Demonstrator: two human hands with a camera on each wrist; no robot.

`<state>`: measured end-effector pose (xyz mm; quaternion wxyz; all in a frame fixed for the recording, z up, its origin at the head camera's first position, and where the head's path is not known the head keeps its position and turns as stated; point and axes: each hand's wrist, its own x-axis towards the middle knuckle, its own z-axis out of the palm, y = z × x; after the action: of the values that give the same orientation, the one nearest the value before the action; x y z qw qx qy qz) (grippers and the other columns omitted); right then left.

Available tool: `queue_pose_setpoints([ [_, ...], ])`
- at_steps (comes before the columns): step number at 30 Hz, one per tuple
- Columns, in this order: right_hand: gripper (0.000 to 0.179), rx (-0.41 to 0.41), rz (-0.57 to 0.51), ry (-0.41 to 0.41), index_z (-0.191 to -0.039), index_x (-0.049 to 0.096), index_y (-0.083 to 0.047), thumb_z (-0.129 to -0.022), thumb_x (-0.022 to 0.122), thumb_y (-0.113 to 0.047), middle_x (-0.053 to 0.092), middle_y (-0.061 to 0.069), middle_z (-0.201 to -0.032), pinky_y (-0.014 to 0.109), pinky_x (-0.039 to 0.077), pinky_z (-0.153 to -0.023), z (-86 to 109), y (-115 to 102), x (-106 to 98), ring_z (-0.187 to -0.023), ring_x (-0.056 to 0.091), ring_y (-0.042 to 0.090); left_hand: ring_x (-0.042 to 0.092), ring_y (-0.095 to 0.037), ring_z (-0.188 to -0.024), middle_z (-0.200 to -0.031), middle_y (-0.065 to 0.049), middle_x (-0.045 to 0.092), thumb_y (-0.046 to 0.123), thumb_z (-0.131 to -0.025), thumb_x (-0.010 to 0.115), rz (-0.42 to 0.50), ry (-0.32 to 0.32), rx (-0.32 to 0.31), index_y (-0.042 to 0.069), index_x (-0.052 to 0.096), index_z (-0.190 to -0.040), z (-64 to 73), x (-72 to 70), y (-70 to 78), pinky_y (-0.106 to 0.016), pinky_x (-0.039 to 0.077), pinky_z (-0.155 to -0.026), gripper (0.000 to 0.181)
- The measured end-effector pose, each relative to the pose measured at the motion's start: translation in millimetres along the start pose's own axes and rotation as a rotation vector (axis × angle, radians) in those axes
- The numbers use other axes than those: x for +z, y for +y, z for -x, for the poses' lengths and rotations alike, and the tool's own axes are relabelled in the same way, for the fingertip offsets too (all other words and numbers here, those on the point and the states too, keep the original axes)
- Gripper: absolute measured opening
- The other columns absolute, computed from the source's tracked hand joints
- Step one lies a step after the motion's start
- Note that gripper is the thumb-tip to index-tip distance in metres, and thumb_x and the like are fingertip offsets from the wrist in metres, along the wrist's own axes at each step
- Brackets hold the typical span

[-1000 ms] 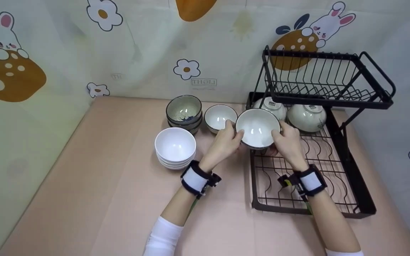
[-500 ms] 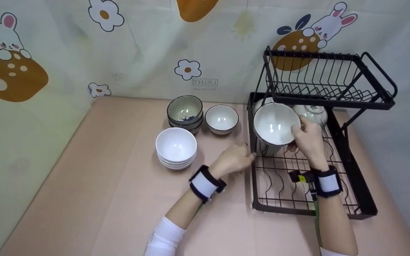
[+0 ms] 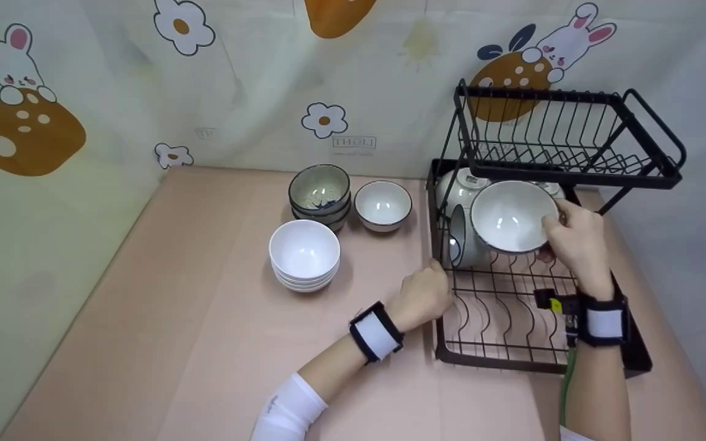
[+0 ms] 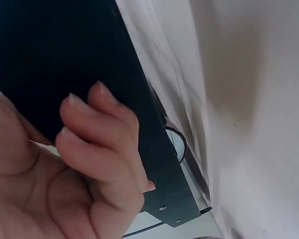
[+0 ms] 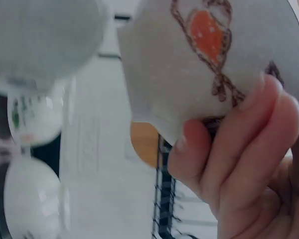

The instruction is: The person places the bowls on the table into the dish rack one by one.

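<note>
My right hand (image 3: 576,242) pinches the right rim of a bowl (image 3: 512,217), white inside, held tilted above the dish rack's lower tier. In the right wrist view, fingers (image 5: 254,124) press its pale outside (image 5: 154,74), which bears an orange and brown pattern. Beside it a bowl (image 3: 470,245) stands on its side in the rack, and an upturned bowl (image 3: 460,187) sits behind. With curled fingers, my left hand (image 3: 423,295) grips the left rim of the black dish rack (image 3: 440,356). The left wrist view has those fingers (image 4: 104,134) against its dark side panel (image 4: 159,169).
Left of the rack stand a small bowl (image 3: 383,205), a stack of grey-green bowls (image 3: 321,193) and a stack of white bowls (image 3: 304,254). The rack's upper tier (image 3: 573,174) overhangs the rear of the lower one. A patterned cloth (image 3: 249,86) hangs behind.
Both hands held the bowl at first. The left hand let go and moved down and right to the rack's left rim. My right hand has carried the bowl rightward over the rack.
</note>
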<state>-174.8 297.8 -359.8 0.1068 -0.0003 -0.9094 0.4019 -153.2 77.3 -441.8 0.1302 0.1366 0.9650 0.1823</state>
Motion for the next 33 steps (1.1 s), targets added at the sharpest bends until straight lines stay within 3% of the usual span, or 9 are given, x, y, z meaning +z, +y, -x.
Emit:
queue_pose_setpoints([
  [6, 0.046, 0.046, 0.117, 0.079, -0.132, 0.056, 0.019, -0.096, 0.043, -0.006, 0.066, 0.046, -0.099, 0.02, 0.049, -0.037, 1.4, 3, -9, -0.036, 0.053, -0.001, 0.066, -0.019, -0.067, -0.073, -0.005, 0.064, 0.021, -0.102, 0.058, -0.015, -0.002, -0.02, -0.012, 0.038, -0.151, -1.2, 1.5, 0.5, -0.029, 0.061, -0.069, 0.063],
  [11, 0.042, 0.078, 0.23, 0.149, -0.123, 0.06, 0.021, -0.095, 0.046, -0.006, 0.065, 0.047, -0.097, 0.018, 0.044, -0.036, 0.1, 8, -11, -0.042, 0.059, 0.017, 0.061, -0.018, -0.061, -0.071, -0.004, 0.062, 0.019, -0.102, 0.057, 0.02, -0.021, -0.042, -0.011, 0.036, -0.153, -1.6, 1.8, 0.5, -0.028, 0.057, -0.062, 0.063],
  [13, 0.041, 0.075, 0.279, 0.179, -0.121, 0.06, 0.023, -0.094, 0.046, -0.005, 0.065, 0.047, -0.096, 0.026, 0.051, -0.039, -1.0, 10, -10, -0.046, 0.064, 0.031, 0.062, -0.018, -0.061, -0.072, -0.005, 0.063, 0.018, -0.102, 0.056, 0.024, -0.021, -0.046, -0.011, 0.036, -0.153, -1.5, 2.0, 0.7, -0.028, 0.057, -0.062, 0.062],
  [15, 0.042, 0.074, 0.316, 0.201, -0.121, 0.06, 0.023, -0.094, 0.046, -0.006, 0.064, 0.047, -0.096, 0.041, 0.06, -0.051, -2.3, 12, -8, -0.059, 0.068, 0.047, 0.064, -0.019, -0.065, -0.075, -0.006, 0.065, 0.018, -0.103, 0.055, 0.019, -0.021, -0.054, -0.01, 0.036, -0.153, -1.5, 2.2, 0.7, -0.029, 0.059, -0.065, 0.061],
  [17, 0.044, 0.086, 0.322, 0.203, -0.125, 0.057, 0.024, -0.095, 0.047, -0.006, 0.064, 0.049, -0.098, 0.053, 0.061, -0.059, -3.5, 15, -6, -0.067, 0.07, 0.053, 0.066, -0.02, -0.069, -0.078, -0.008, 0.067, 0.018, -0.103, 0.055, 0.019, -0.019, -0.055, -0.01, 0.036, -0.153, -1.8, 2.8, 0.8, -0.03, 0.06, -0.067, 0.061],
  [19, 0.044, 0.103, 0.329, 0.201, -0.126, 0.057, 0.023, -0.095, 0.048, -0.006, 0.063, 0.049, -0.097, 0.053, 0.06, -0.057, -4.8, 17, -4, -0.068, 0.068, 0.055, 0.067, -0.021, -0.071, -0.08, -0.008, 0.068, 0.018, -0.102, 0.055, 0.022, -0.017, -0.056, -0.01, 0.036, -0.153, -2.0, 3.4, 0.8, -0.03, 0.06, -0.068, 0.061],
  [23, 0.041, 0.123, 0.342, 0.195, -0.121, 0.058, 0.024, -0.094, 0.049, -0.005, 0.064, 0.046, -0.088, 0.037, 0.051, -0.042, -6.5, 20, 1, -0.06, 0.065, 0.048, 0.065, -0.019, -0.066, -0.077, -0.006, 0.066, 0.017, -0.101, 0.056, 0.006, -0.008, -0.036, -0.011, 0.036, -0.152, -2.9, 4.4, 1.1, -0.029, 0.058, -0.063, 0.062],
  [29, 0.038, 0.061, 0.404, 0.266, -0.11, 0.061, 0.025, -0.091, 0.047, -0.005, 0.062, 0.05, -0.091, 0.067, 0.055, -0.063, -6.5, 24, 10, -0.075, 0.062, 0.066, 0.064, -0.017, -0.063, -0.078, -0.006, 0.068, 0.021, -0.101, 0.058, -0.041, -0.006, -0.021, -0.012, 0.038, -0.151, -3.8, 3.8, 2.5, -0.028, 0.059, -0.063, 0.063],
  [33, 0.038, 0.029, 0.423, 0.267, -0.109, 0.061, 0.025, -0.089, 0.047, -0.004, 0.061, 0.052, -0.092, 0.072, 0.053, -0.066, -6.8, 26, 15, -0.078, 0.06, 0.07, 0.07, -0.019, -0.073, -0.092, -0.011, 0.074, 0.023, -0.1, 0.061, -0.03, -0.015, -0.034, -0.011, 0.037, -0.151, -3.7, 3.5, 3.8, -0.03, 0.061, -0.071, 0.066],
])
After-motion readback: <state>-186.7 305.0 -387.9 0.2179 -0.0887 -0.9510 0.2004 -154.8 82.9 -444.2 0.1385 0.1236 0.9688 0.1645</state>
